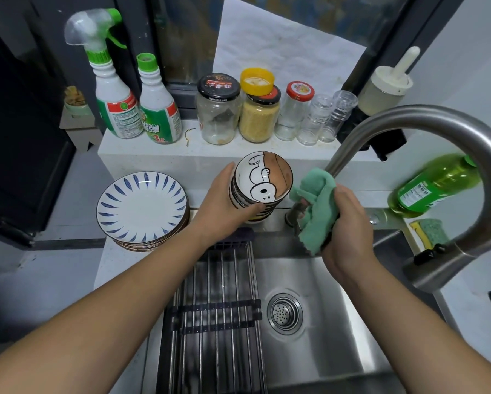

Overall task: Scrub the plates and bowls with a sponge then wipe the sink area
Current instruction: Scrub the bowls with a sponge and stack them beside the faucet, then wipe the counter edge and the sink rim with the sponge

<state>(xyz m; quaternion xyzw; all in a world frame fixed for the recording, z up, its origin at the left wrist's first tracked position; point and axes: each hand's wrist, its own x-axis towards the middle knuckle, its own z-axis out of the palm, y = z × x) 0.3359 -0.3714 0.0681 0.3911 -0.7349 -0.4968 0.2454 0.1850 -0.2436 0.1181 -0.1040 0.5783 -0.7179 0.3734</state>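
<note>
My left hand grips a stack of bowls, tilted toward me, behind the sink's back rim; the top bowl shows a white cartoon figure on brown. My right hand holds a bunched green cloth pressed against the base of the steel faucet. A stack of white plates with blue leaf marks stands on the counter to the left. A yellow-green sponge lies at the sink's right back corner.
The steel sink with its drain strainer lies below, a roll-up rack across its left half. Spray bottles, jars and glasses line the back ledge. A green soap bottle stands right.
</note>
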